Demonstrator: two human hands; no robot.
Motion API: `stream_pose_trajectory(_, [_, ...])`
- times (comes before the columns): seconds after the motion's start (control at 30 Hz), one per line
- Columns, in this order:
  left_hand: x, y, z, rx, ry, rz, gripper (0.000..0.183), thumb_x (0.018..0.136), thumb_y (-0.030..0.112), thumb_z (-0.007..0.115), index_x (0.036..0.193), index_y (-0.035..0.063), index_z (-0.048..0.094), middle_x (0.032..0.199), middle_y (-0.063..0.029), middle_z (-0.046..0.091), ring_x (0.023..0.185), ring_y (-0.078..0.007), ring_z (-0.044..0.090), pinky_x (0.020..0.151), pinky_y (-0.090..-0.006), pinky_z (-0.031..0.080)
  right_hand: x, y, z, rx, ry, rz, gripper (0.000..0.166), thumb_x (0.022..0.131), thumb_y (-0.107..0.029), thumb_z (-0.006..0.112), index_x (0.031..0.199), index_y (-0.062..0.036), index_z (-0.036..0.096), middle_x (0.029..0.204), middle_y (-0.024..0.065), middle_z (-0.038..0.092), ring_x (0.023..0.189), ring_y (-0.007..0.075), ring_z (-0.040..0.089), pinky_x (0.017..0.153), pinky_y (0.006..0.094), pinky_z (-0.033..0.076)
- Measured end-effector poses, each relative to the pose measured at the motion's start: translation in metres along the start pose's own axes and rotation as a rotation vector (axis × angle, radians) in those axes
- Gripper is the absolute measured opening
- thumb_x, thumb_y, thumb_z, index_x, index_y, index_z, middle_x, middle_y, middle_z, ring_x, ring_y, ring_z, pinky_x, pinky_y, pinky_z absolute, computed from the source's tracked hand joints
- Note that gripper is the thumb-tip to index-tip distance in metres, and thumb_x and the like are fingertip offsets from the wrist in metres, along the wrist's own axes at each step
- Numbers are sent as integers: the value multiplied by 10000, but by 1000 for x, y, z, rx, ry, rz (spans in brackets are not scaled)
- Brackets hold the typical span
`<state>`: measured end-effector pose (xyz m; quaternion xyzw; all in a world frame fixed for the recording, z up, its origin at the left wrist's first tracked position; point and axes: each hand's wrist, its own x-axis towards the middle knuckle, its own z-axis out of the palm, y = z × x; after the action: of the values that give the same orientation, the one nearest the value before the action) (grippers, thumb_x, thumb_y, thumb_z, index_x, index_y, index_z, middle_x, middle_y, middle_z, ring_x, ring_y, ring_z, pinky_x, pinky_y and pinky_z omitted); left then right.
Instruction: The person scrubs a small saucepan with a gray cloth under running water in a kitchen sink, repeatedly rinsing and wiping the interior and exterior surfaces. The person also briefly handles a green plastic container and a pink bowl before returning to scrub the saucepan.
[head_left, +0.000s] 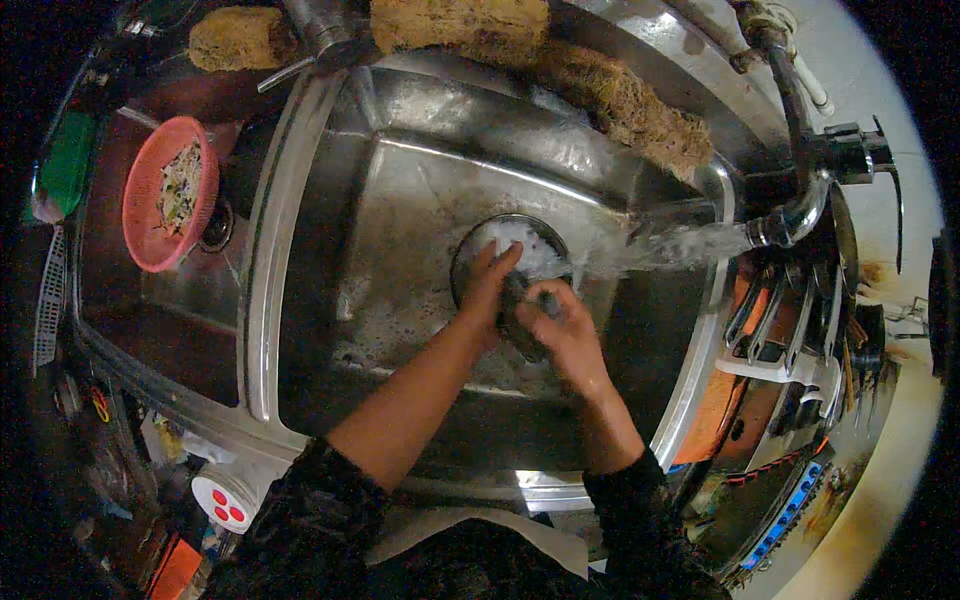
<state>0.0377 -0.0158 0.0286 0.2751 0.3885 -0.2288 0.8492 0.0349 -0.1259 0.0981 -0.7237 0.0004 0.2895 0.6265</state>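
Observation:
Low in a stainless steel sink basin (420, 180), a round metal vessel (556, 226) holds white, churning water. My left hand (489, 289) reaches over its left side, fingers extended and apart above the water. At the vessel's lower right is my right hand (561, 321), its fingers curled around a small dark object (551, 303) too blurred to name. The hands partly hide the vessel's near side. From the faucet spout (765, 231) on the right, a stream of water (675, 249) runs into the vessel.
A pink plastic colander (139, 202) with food scraps sits in the left basin, beyond the metal divider (262, 300). Brown cloths (600, 82) line the far rim. Several knives (772, 307) stand in a rack at right. A white round container (221, 499) is at lower left.

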Motion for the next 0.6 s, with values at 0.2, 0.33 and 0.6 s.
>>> stream_pose_trajectory(0.2, [-11,-2,28,-304,-161,-148,307,813,386,420,811,101,534,804,-46,549,751,-189,531,677,-324,443,10,11,-2,-373,423,-341,236,713,-126,617,907,-57,502,868,82,502,832,187,454,733,289,377])
stream_pose_trajectory(0.33, [38,-35,-3,-369,-115,101,324,822,331,388,860,57,557,766,-82,575,702,-216,546,660,-345,446,28,35,19,-466,530,-368,324,675,-225,665,918,-68,518,917,149,487,912,284,449,790,365,365])
stream_pose_trajectory(0.6, [17,-23,10,203,279,193,369,793,310,435,903,-24,547,847,-145,566,752,-232,527,667,-350,409,45,44,13,-209,449,-135,346,752,-304,589,844,27,549,748,60,557,682,139,487,596,267,407])
